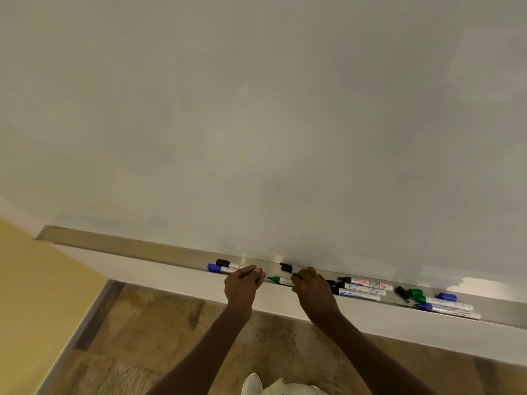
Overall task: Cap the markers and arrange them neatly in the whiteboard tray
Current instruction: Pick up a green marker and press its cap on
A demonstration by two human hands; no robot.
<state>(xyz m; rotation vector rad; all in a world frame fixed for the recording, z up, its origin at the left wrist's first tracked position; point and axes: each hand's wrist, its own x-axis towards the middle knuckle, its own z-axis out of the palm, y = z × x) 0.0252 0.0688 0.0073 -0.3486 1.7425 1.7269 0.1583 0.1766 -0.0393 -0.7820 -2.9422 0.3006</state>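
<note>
— Green-tipped white marker (281, 280), uncapped, lying along the long metal whiteboard tray (137, 250), nib pointing left. Why there?

— Probably steadied for capping. Right hand (312, 289) curled over its rear end, fingers on the barrel, pinning it in line with the tray. Loose black cap (286, 267) just behind, against the whiteboard (256, 109).

— And the left hand (243, 283)?

— Fingers bent, tips pinched together just off the nib; anything between them too small to tell. Possibly a cap.

— Further out?

— Capped black marker (228, 264) and capped blue marker (221, 268) side by side at left, likely finished. At right, three uncapped black markers (362, 287) bunched, then loose caps and more markers (445, 303), awaiting sorting.
</note>
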